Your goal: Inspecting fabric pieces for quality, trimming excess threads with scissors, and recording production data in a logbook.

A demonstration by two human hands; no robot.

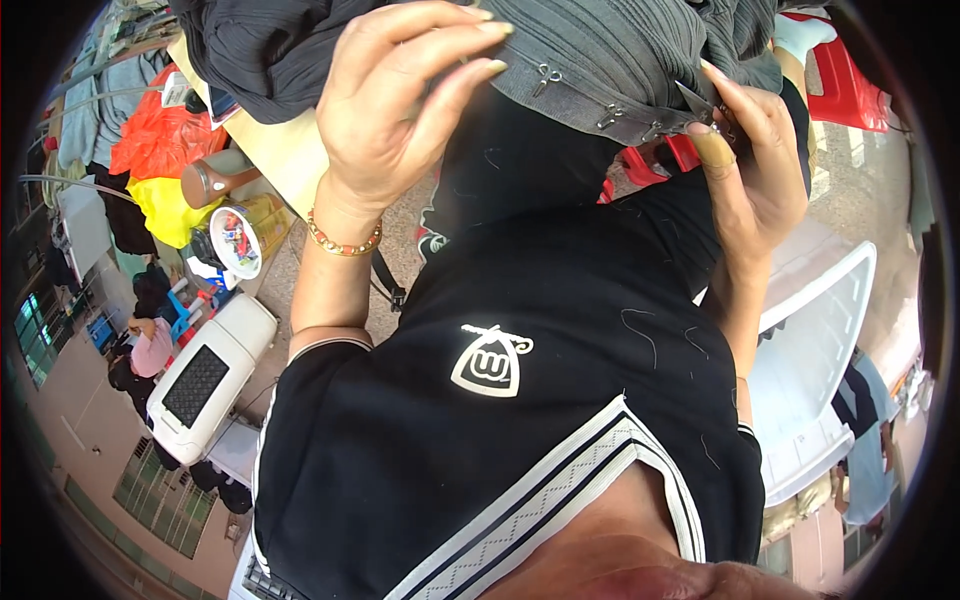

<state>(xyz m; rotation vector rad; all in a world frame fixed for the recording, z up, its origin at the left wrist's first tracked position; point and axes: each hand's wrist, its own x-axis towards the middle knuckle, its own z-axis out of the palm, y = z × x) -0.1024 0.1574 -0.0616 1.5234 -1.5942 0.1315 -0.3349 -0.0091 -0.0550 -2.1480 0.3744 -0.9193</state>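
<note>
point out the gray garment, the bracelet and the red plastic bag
Gray garment (612, 52), head view: ribbed cloth above the hooks
Bracelet (346, 249), head view: middle of its band
Red plastic bag (157, 142), head view: its crumpled side

The cloth (620, 50) lies across your lap, in front of you. Little hooks (546, 78) sit in a row along its near edge. Your left hand (380, 125) is up by its left part. Your right hand (760, 165) is at its right end, with snips (692, 102) in it. A bottle (205, 184) and a tub (266, 222) are side by side on your left, with bags (152, 140) past them. A box (800, 380) is on your right.
</note>
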